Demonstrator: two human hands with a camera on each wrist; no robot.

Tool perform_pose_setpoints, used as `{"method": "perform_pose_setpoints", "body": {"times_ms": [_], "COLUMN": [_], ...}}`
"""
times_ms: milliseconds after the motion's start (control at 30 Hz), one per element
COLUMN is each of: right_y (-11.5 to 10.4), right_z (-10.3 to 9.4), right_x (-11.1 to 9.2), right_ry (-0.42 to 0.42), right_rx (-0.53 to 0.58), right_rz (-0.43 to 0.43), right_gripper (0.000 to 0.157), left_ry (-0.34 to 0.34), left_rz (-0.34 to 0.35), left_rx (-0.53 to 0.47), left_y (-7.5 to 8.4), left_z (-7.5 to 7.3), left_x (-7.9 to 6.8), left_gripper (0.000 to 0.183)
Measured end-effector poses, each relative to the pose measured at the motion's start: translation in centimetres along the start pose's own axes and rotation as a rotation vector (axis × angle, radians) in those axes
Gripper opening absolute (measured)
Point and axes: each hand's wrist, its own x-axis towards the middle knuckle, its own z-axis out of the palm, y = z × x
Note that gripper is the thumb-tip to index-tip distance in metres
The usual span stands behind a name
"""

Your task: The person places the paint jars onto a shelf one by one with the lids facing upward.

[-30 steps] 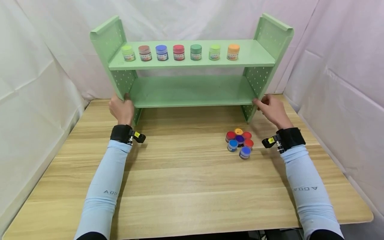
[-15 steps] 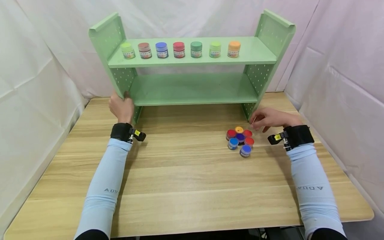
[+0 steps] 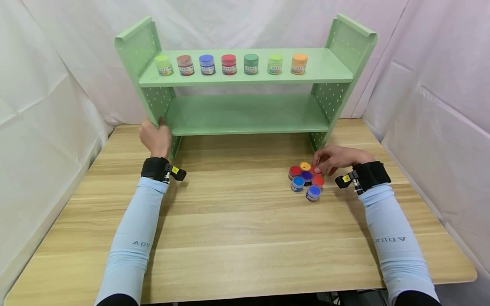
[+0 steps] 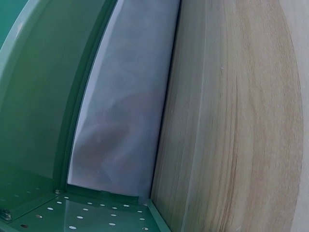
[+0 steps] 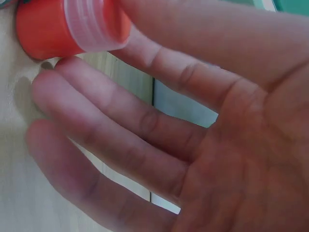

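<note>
A green two-tier shelf (image 3: 249, 112) stands at the back of the wooden table. My left hand (image 3: 156, 138) grips the lower part of its left side panel (image 3: 138, 72); the fingertips are hidden behind the panel. In the left wrist view the hand is out of sight, and the perforated panel (image 4: 91, 215) shows instead. My right hand (image 3: 340, 157) is at the back right of a cluster of small paint jars. Its thumb and index finger pinch a red-orange paint jar (image 5: 48, 26) by the lid, while the other fingers extend loosely below.
Beside the right hand sit a yellow-orange jar (image 3: 305, 166), a purple jar (image 3: 306, 176), a blue jar (image 3: 297, 182) and several others. A row of capped jars, including a green one (image 3: 250, 64), lines the upper shelf. White cloth (image 3: 432, 85) hangs around the table.
My right hand has left the shelf's right side panel, moved down toward the jar cluster and taken hold of a red-orange paint jar. The left hand has stayed on the shelf.
</note>
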Motion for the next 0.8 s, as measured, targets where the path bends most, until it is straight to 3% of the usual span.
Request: {"method": "perform_pose_setpoints", "body": {"times_ms": [500,800], "right_y": [1.1,1.9], "right_z": [-0.8,-1.4], "right_x": [-0.4,-0.5], "right_ry": [0.081,0.111], "right_rx": [0.044,0.011], "right_rz": [-0.001,-0.022], "right_gripper": [0.019,0.019], "left_ry": [0.015,-0.001], "left_rz": [0.006,-0.009], "left_rx": [0.0,-0.045], "left_y": [0.0,0.0], "left_z": [0.1,0.0], "left_x": [0.0,-0.1], "left_gripper": [0.027,0.029]}}
